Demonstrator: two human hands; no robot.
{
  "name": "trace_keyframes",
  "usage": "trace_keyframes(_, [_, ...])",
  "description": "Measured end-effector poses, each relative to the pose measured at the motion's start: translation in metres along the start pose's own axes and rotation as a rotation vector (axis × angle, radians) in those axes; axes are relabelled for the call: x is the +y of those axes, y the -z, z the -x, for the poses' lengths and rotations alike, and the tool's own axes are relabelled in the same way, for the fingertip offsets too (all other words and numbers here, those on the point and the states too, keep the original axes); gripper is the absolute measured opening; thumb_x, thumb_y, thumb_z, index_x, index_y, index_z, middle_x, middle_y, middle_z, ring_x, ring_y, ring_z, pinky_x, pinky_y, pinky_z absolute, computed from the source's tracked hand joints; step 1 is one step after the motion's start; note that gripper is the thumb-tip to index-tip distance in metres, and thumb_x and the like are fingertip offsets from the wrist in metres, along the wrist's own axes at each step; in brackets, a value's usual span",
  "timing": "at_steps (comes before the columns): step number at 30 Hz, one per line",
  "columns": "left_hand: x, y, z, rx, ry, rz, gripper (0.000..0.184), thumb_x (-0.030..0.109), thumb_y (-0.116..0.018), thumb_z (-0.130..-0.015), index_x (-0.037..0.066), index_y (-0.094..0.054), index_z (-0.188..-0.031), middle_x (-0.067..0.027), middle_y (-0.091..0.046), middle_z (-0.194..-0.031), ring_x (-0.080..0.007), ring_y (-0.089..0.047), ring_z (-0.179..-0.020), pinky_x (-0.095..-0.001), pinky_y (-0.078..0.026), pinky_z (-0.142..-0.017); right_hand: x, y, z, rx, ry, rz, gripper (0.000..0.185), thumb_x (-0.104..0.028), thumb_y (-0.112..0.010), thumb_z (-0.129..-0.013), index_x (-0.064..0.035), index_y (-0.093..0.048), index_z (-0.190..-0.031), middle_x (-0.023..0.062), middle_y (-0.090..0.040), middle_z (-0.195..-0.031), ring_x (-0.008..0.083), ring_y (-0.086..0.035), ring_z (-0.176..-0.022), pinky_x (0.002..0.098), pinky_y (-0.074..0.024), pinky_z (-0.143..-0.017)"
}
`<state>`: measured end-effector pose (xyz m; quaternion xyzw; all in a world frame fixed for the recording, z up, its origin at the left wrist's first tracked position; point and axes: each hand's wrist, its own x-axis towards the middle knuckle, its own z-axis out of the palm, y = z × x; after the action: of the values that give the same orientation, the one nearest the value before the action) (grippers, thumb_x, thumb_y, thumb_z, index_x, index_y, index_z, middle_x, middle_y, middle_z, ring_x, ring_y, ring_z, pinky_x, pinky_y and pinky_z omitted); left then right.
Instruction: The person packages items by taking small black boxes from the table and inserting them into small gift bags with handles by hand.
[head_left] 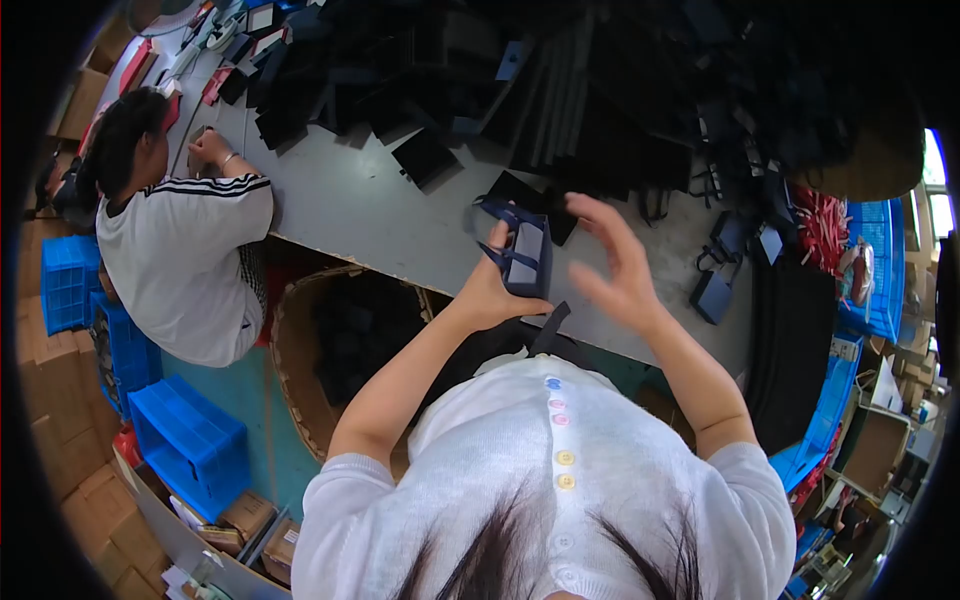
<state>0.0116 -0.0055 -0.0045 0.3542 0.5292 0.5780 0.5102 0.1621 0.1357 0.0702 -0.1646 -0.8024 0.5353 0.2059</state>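
My left hand (486, 297) is closed around a small navy gift bag (541, 262) with dark ribbon handles, held above the table's front edge. The bag's top faces me, and a pale grey surface shows inside it, crossed by the ribbon. To the right of the bag is my right hand (625, 268), apart from it, with fingers spread and nothing in them; it is slightly blurred. Just beyond the bag, flat dark pieces (518, 190) lie on the grey table (345, 200).
Dark boxes and bags (420, 60) are heaped at the back. More small navy bags (711, 296) lie on the right. At left a co-worker (185, 250) sits at the table. A large round carton (290, 370) holds dark items below the edge. Blue crates (190, 440) stand on the floor.
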Motion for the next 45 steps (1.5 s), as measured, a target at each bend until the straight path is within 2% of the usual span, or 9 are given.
trace_keyframes(7, [-0.005, -0.004, -0.002, 0.176, -0.415, -0.772, 0.127, 0.026, -0.091, -0.052, 0.004, -0.009, -0.147, -0.0218, -0.020, -0.148, -0.0408, -0.028, -0.133, -0.0470, -0.029, -0.109, -0.005, -0.048, -0.042, 0.105, -0.059, 0.476, 0.036, 0.002, -0.061, -0.073, -0.0005, -0.062, -0.109, 0.0158, -0.065, -0.100, 0.0291, -0.065, -0.090, 0.0315, -0.0505, -0.081])
trace_keyframes(10, [-0.009, 0.002, -0.004, 0.300, -0.371, -0.640, 0.129, 0.027, -0.090, -0.053, 0.000, -0.005, -0.147, -0.0222, -0.024, -0.145, -0.0398, -0.027, -0.132, -0.0475, -0.030, -0.108, -0.009, -0.046, -0.055, 0.517, 0.397, 0.475, 0.022, 0.009, -0.058, -0.070, 0.0007, -0.064, -0.089, 0.0146, -0.066, -0.086, 0.0282, -0.066, -0.079, 0.0323, -0.0528, -0.070])
trace_keyframes(13, [0.001, 0.003, -0.003, 0.381, -0.341, -0.563, 0.135, 0.041, -0.090, -0.055, -0.003, -0.001, -0.147, -0.0239, -0.026, -0.142, -0.0393, -0.033, -0.129, -0.0452, -0.030, -0.107, 0.018, -0.047, -0.055, 0.697, 0.019, 0.012, 0.015, -0.013, -0.055, -0.092, -0.0016, -0.062, -0.099, 0.0060, -0.065, -0.088, 0.0141, -0.058, -0.069, 0.0258, -0.0470, -0.064])
trace_keyframes(16, [-0.006, 0.004, -0.015, 0.391, -0.446, -0.508, 0.134, 0.043, -0.089, -0.057, -0.003, 0.000, -0.147, -0.0215, -0.029, -0.139, -0.0364, -0.036, -0.126, -0.0441, -0.031, -0.105, 0.052, -0.049, -0.049, 0.285, -0.698, -0.695, 0.047, -0.045, -0.038, -0.099, -0.0076, -0.053, -0.123, 0.0100, -0.060, -0.113, 0.0198, -0.057, -0.104, 0.0334, -0.0436, -0.093])
trace_keyframes(22, [-0.041, 0.063, -0.044, 0.123, -0.525, -0.628, 0.119, 0.033, -0.086, -0.055, 0.003, -0.017, -0.147, -0.0196, -0.018, -0.150, -0.0436, -0.019, -0.137, -0.0518, -0.021, -0.112, 0.078, -0.045, -0.031, 0.475, -0.624, -0.906, 0.040, -0.036, -0.047, -0.097, -0.0075, -0.053, -0.126, 0.0056, -0.060, -0.116, 0.0183, -0.058, -0.104, 0.0316, -0.0465, -0.092])
trace_keyframes(26, [-0.083, 0.152, -0.096, 0.646, -0.095, -1.167, 0.116, 0.028, -0.084, -0.055, 0.006, -0.018, -0.147, -0.0160, -0.018, -0.151, -0.0502, -0.014, -0.136, -0.0579, -0.022, -0.109, 0.071, -0.032, -0.023, 0.524, -0.697, -0.733, 0.039, -0.032, -0.047, -0.098, -0.0050, -0.053, -0.125, 0.0060, -0.060, -0.114, 0.0164, -0.059, -0.098, 0.0295, -0.0485, -0.087])
trace_keyframes(31, [-0.087, 0.192, -0.108, 0.602, 0.051, -0.995, 0.099, 0.019, -0.081, -0.056, 0.005, -0.033, -0.141, -0.0176, -0.032, -0.134, -0.0378, -0.038, -0.122, -0.0424, -0.034, -0.105, 0.074, -0.020, -0.011, 0.594, -0.684, -0.604, 0.038, -0.034, -0.054, -0.096, -0.0048, -0.060, -0.119, 0.0032, -0.060, -0.108, 0.0124, -0.052, -0.097, 0.0255, -0.0423, -0.087])
trace_keyframes(37, [0.038, 0.079, -0.032, 0.034, -0.312, -0.717, 0.095, 0.010, -0.076, -0.054, 0.007, -0.035, -0.140, -0.0181, -0.033, -0.128, -0.0368, -0.038, -0.120, -0.0406, -0.039, -0.101, 0.080, -0.019, -0.004, 0.538, -0.709, -0.415, 0.030, -0.028, -0.055, -0.096, -0.0072, -0.061, -0.117, 0.0020, -0.060, -0.101, 0.0096, -0.051, -0.091, 0.0240, -0.0431, -0.082])
trace_keyframes(45, [0.037, 0.049, -0.022, -0.189, -0.166, -0.831, 0.089, 0.009, -0.077, -0.056, 0.004, -0.038, -0.136, -0.0183, -0.033, -0.129, -0.0372, -0.036, -0.118, -0.0425, -0.039, -0.100, 0.074, -0.019, 0.004, 0.521, -0.671, -0.521, 0.023, -0.021, -0.055, -0.097, -0.0064, -0.059, -0.114, 0.0000, -0.059, -0.089, 0.0065, -0.052, -0.077, 0.0211, -0.0442, -0.069])
